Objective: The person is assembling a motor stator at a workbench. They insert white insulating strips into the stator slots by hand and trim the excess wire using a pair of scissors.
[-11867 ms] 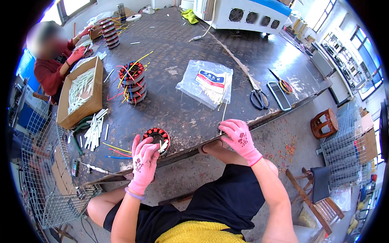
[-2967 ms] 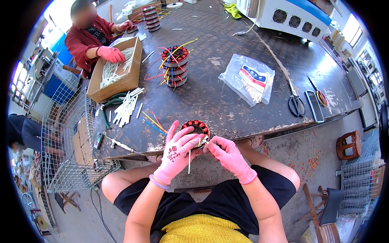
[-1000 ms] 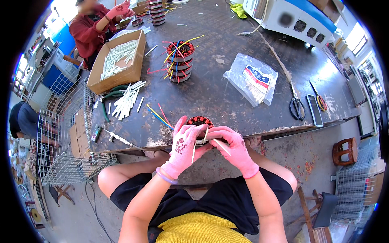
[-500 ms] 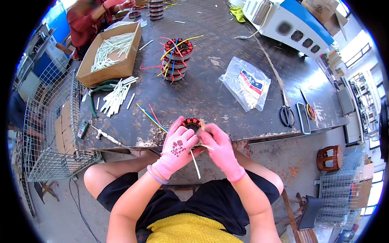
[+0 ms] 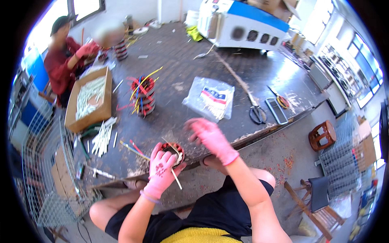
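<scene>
My left hand [image 5: 160, 167], in a pink glove, is closed round a motor stator [image 5: 178, 149], a ring with red-and-black windings, at the table's front edge. Red, blue and yellow leads [image 5: 134, 150] stick out from it to the left. A thin white strip [image 5: 177, 180] hangs out below the fingers, and a pale strand lies across the ring. My right hand [image 5: 212, 139], also gloved in pink, is raised over the table edge, fingers stretched and slightly blurred, with nothing visible in them. Just beyond it lies a clear plastic bag [image 5: 223, 97] with white pieces inside.
Stacked stators [image 5: 145, 103] with coloured leads stand mid-table. Left are a cardboard box [image 5: 91, 122] of white tubes and a loose tube pile [image 5: 103, 137]. Scissors [image 5: 257, 114], a phone [image 5: 276, 111] and red-handled cutters [image 5: 282, 101] lie right. A co-worker [image 5: 67, 60] sits far left.
My right hand has left the stator and moved up and right toward the plastic bag. My left hand keeps the stator. The whole view has swung to the right.
</scene>
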The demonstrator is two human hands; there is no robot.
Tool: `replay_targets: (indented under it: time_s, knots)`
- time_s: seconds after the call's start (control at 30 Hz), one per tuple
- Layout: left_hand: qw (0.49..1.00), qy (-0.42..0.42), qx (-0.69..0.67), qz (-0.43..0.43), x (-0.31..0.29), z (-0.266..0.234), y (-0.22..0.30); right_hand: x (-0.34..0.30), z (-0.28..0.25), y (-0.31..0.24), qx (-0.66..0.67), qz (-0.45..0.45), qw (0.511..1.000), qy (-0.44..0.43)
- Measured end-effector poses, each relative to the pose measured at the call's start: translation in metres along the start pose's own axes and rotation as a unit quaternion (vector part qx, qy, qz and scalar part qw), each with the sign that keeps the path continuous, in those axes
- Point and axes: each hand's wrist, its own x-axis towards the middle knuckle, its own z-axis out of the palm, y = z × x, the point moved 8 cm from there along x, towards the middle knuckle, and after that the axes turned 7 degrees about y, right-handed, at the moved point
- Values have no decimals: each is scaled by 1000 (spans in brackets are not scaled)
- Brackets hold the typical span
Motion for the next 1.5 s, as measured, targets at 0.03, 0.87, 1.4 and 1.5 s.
replay_targets:
  time_s: [0.03, 0.87, 1.4, 1.5]
  knots:
    - [1000, -2, -1, 4, 2, -2, 3, 6, -50, -13, -107, -71, 985, 114]
    - [925, -2, -108, -364, -83, -55, -40, -110, -129, 67, 108, 128, 986, -4]
    - [818, 108, -363, -433, -82, -22, -15, -164, 27, 130, 205, 250, 891, -320]
    - [794, 115, -393, -450, -92, -15, -17, -156, 32, 130, 203, 236, 894, -322]
